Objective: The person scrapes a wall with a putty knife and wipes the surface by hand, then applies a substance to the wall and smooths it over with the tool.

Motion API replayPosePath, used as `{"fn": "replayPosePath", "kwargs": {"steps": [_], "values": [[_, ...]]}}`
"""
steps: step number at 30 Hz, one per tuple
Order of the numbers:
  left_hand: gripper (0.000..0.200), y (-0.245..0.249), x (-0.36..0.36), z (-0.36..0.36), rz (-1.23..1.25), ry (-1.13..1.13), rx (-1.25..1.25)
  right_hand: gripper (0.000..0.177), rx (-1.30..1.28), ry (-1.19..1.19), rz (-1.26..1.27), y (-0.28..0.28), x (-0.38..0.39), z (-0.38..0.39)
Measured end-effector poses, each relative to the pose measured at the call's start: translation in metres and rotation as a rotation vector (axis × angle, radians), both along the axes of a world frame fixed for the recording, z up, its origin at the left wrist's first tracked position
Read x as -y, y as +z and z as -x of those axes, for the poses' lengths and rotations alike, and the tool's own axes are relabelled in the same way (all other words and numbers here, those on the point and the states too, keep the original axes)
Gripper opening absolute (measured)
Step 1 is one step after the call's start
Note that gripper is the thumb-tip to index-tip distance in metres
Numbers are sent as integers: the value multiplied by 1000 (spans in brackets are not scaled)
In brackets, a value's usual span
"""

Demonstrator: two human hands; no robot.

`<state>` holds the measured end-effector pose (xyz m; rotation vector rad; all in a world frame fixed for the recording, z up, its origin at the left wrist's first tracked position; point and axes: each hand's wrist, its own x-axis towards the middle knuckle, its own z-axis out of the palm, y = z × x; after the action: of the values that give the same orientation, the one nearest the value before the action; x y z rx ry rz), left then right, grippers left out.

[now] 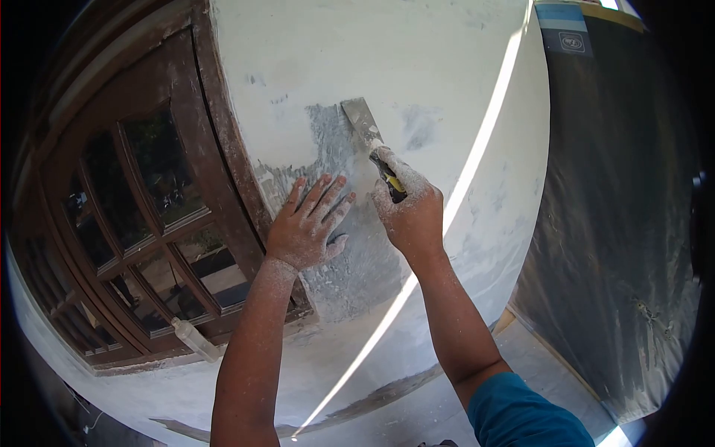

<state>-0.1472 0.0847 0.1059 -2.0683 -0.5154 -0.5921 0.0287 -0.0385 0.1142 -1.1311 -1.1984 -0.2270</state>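
In my right hand is a scraper with a flat metal blade and a black and yellow handle. Its blade lies against the white wall, at the upper edge of a rough grey patch where the paint is off. My left hand rests with fingers spread over that patch, below and left of the blade. White dust coats both hands and the forearms.
A brown wooden window frame with glass panes borders the wall on the left. A clear plastic bottle leans at the sill. Dark plastic sheeting hangs on the right. A bright strip of sunlight crosses the wall diagonally.
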Motion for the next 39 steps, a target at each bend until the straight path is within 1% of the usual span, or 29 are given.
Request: {"fn": "replayPosePath", "kwargs": {"steps": [2,6,8,12,14,16,17,19,20,22,24,25,26,28,29,32,33,34,36,39], "values": [[78,0,-1,0,2,-15,10,46,50,-24,-56,3,-5,-2],[80,1,1,0,-10,-21,12,44,27,0,-60,-32,1,0],[83,1,3,0,1,-10,16,43,62,-29,-19,-45,1,1],[85,1,2,0,-12,-17,13,45,33,6,-18,-10,3,-1],[86,1,1,0,-25,-21,23,45,47,0,3,-8,5,-2],[85,0,0,0,-20,-24,25,48,60,9,-36,-29,2,-4],[85,0,0,0,-17,-30,27,49,91,-16,-69,-50,-3,-5],[84,0,2,0,-8,-18,26,50,74,-3,-51,-88,-1,-2],[84,0,2,0,-2,-8,25,51,57,8,-36,-96,0,-1],[82,0,0,0,-27,9,18,52,58,5,-38,-84,3,0],[81,-1,1,-1,-44,22,5,47,36,-1,39,-53,9,0],[81,1,3,0,-43,30,2,46,27,18,35,-44,7,-3],[81,1,5,0,-44,38,0,46,27,21,41,-46,7,-4],[81,0,3,0,-44,30,4,55,68,12,-4,-53,3,-9],[80,0,2,0,-46,21,10,55,63,-4,53,-65,7,-8],[80,-1,-1,0,-32,14,22,56,85,-17,79,-110,13,-3],[80,-1,-1,-1,-30,13,23,57,66,-5,20,-109,11,-1],[80,-1,0,-1,-39,26,18,57,66,-5,22,-103,10,-1],[80,-1,1,-1,-39,41,6,58,68,-1,70,-87,13,-3],[83,-3,2,0,-18,11,22,59,46,23,126,-87,22,-8]]}}
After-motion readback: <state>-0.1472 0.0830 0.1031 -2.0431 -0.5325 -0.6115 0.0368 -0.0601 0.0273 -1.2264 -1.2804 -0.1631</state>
